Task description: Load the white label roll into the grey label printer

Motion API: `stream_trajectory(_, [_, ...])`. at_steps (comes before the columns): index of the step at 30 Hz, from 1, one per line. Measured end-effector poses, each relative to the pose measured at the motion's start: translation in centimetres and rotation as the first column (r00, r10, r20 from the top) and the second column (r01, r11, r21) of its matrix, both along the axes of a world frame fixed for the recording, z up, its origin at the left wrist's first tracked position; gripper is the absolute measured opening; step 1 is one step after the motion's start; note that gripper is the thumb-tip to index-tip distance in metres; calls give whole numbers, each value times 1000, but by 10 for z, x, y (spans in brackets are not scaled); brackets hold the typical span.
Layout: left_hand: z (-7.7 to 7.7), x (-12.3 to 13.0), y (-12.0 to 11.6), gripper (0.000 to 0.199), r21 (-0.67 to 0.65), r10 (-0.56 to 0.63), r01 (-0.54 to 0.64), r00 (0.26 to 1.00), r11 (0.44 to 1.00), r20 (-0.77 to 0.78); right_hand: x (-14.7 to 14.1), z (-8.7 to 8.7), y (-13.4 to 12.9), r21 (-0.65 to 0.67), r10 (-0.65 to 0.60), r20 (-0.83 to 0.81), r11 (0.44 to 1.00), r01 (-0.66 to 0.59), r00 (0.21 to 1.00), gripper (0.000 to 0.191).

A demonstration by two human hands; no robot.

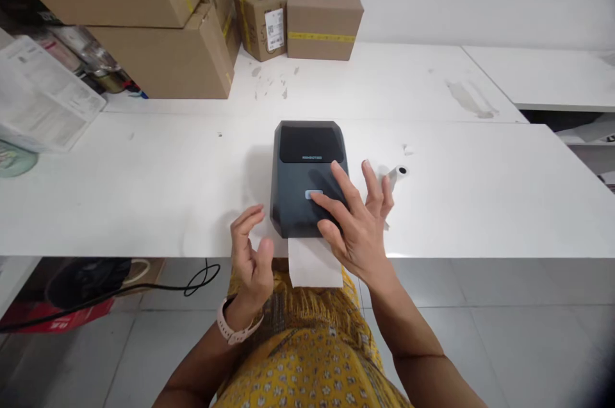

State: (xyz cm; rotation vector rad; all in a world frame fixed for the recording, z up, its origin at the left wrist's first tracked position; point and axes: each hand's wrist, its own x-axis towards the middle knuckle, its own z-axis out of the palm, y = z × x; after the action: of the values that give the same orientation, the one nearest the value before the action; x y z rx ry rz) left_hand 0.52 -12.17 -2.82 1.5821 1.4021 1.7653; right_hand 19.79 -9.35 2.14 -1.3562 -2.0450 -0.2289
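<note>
Printer (295, 180) at the table's (456, 203) front edge, its cover apparently down, and here's the right hand (358, 228), fingers spread and gripping nothing, index fingertip on the button (309, 195)! Paper (314, 267) is already out at the front, overhanging the edge and seemingly not torn off, though whether the press is complete I can't tell. Beside the near left corner, the left hand (250, 261) hovers, loosely curled and empty.

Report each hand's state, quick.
Left hand: open, holding nothing, beside the dark printer.
Right hand: open, holding nothing, index finger on the printer's pale button.
</note>
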Motion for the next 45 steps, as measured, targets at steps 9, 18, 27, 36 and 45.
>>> stream_trajectory(9, [-13,5,10,78,-197,-303,308,951,931,54,2,9,23,-120,124,-43,984,-129,991,39])
stream_trajectory(18, [-5,9,10,68,-168,-315,333,941,928,126,-17,-59,-15,-261,-141,-820,954,-144,555,65])
stream_trajectory(27, [-8,19,17,60,-57,-192,198,976,978,105,-16,-57,-13,-236,-116,-830,960,-154,546,64])
stream_trajectory(36, [46,-4,104,44,125,-264,236,917,964,298,9,31,53,8,117,-568,991,-137,815,63])
stream_trajectory(45, [18,-23,155,85,-282,-497,551,833,786,243,14,97,183,14,114,-469,992,-122,876,69])
